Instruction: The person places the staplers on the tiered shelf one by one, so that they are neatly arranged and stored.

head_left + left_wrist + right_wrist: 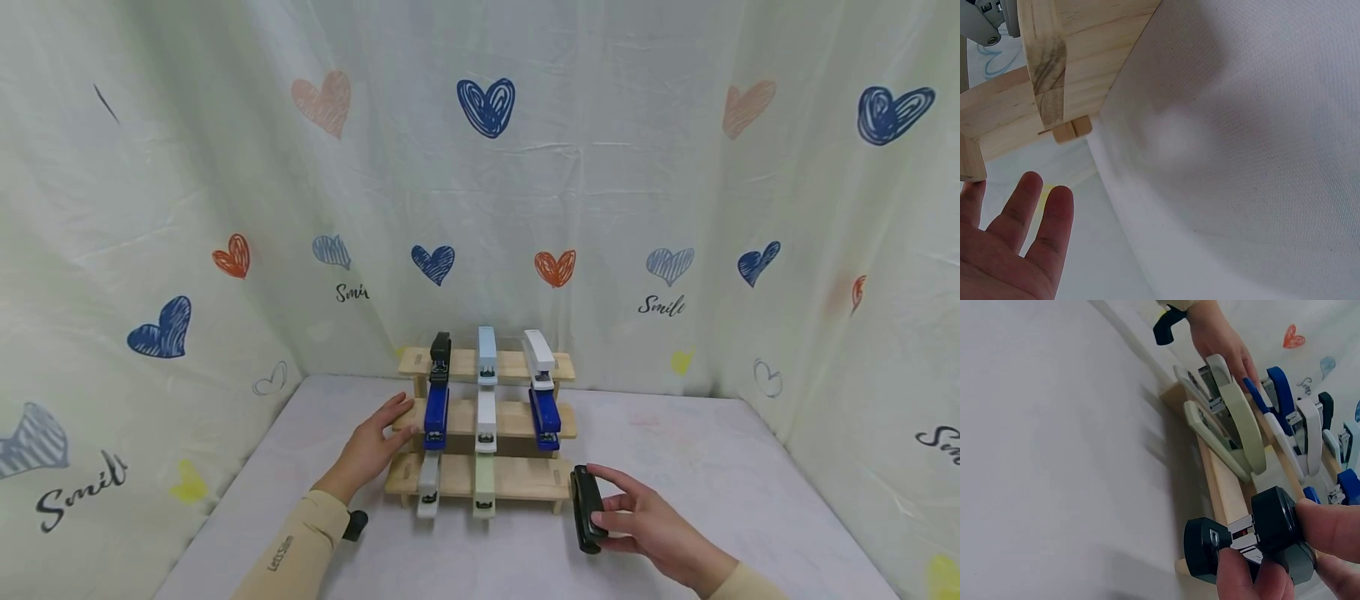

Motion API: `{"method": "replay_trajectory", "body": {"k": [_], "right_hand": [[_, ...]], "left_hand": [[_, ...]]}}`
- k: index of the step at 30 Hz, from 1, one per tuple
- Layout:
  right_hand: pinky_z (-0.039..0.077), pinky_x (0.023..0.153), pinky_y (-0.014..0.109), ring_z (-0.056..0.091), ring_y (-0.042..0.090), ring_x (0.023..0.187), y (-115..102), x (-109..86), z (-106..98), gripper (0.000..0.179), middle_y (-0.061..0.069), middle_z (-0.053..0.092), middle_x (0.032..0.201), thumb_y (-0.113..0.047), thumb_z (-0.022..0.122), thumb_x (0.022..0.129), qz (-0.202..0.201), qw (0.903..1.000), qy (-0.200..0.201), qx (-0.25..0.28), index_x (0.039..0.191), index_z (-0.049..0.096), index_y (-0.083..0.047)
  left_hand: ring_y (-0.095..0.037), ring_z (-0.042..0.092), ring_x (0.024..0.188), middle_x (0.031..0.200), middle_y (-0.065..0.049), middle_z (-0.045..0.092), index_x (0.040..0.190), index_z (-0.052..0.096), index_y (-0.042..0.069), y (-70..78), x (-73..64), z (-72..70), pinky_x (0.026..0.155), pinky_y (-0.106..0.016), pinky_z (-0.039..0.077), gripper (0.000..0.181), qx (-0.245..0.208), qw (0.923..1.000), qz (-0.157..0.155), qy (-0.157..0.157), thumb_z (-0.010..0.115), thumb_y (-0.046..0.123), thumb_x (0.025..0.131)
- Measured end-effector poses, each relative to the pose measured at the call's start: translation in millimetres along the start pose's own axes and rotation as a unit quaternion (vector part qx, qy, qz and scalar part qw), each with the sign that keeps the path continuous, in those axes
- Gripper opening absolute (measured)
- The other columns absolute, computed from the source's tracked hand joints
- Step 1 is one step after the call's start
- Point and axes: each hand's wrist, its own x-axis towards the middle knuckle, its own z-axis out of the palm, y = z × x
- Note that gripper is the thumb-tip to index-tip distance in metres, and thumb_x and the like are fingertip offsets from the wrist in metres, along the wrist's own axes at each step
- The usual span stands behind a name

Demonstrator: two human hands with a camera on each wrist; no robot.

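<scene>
My right hand (pixel 652 525) pinches a black stapler (pixel 587 510) between thumb and fingers, just right of the rack's bottom tier. In the right wrist view the stapler (pixel 1275 519) shows its metal front end, with a thumb and fingertips on its sides. A three-tier wooden rack (pixel 521 477) bears several staplers. My left hand (pixel 371 450) rests at the rack's left end by the middle tier, fingers extended. On the bottom tier stand a grey stapler (pixel 428 485) at left and a pale green stapler (pixel 484 487) in the middle.
The middle tier holds a blue stapler (pixel 436 418), a white stapler (pixel 486 421) and another blue stapler (pixel 544 419). Above are a black stapler (pixel 440 357), a light blue stapler (pixel 487 354) and a white stapler (pixel 538 358). A heart-printed curtain (pixel 600 192) surrounds the white table (pixel 675 450).
</scene>
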Motion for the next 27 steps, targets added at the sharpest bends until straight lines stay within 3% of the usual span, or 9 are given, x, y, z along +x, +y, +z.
{"method": "replay_trajectory", "body": {"k": [18, 27], "right_hand": [[0.057, 0.083, 0.051, 0.057, 0.026, 0.087, -6.3, 31.9, 31.8, 0.078, 0.016, 0.048, 0.102, -0.006, 0.075, 0.089, 0.005, 1.0000, 0.004, 0.001, 0.155, 0.033, -0.007], [0.058, 0.081, 0.050, 0.059, 0.025, 0.084, -9.8, 40.1, 39.9, 0.075, 0.014, 0.050, 0.098, -0.004, 0.073, 0.091, -0.005, 0.9999, 0.011, -0.001, 0.154, 0.032, -0.003]], "left_hand": [[-0.037, 0.028, 0.145, 0.160, -0.010, 0.031, 0.149, 0.048, 0.009, -0.1, 0.5, 0.7, 0.112, -0.058, 0.030, 0.059, 0.004, 1.0000, 0.004, 0.006, 0.065, 0.034, 0.099], [-0.034, 0.026, 0.146, 0.161, -0.004, 0.029, 0.151, 0.047, 0.012, -0.5, 2.1, 1.4, 0.113, -0.057, 0.029, 0.059, 0.001, 1.0000, -0.009, -0.001, 0.065, 0.034, 0.099]]}}
